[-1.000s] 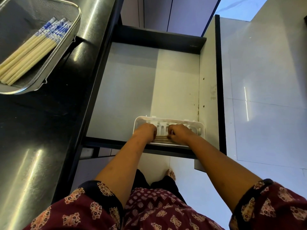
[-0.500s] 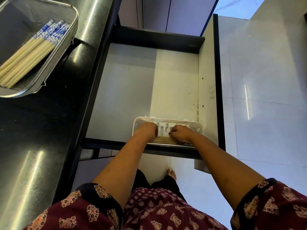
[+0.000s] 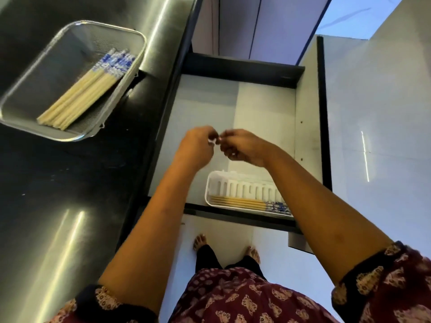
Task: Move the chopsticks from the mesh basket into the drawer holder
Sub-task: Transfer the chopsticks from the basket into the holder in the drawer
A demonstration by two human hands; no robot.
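Observation:
A bundle of cream chopsticks with blue-patterned ends [image 3: 86,94] lies in the metal mesh basket [image 3: 58,64] on the counter at upper left. In the open drawer [image 3: 205,106], a white slotted holder [image 3: 245,186] sits at the near right corner, with several chopsticks [image 3: 247,202] lying flat along its front. My left hand [image 3: 198,143] and my right hand [image 3: 245,145] hover above the drawer's middle, fingertips meeting, fingers curled. I see no chopstick in either hand. The hands are motion-blurred.
The dark glossy counter [image 3: 70,194] runs along the left of the drawer. Grey cabinet fronts [image 3: 268,26] stand behind it and a pale tiled floor [image 3: 373,136] lies to the right. My bare feet [image 3: 200,241] stand just below the drawer front.
Both hands have lifted out of the holder and risen toward the drawer's middle, leaving the chopsticks lying in it. The view has tilted, bringing the basket further into frame.

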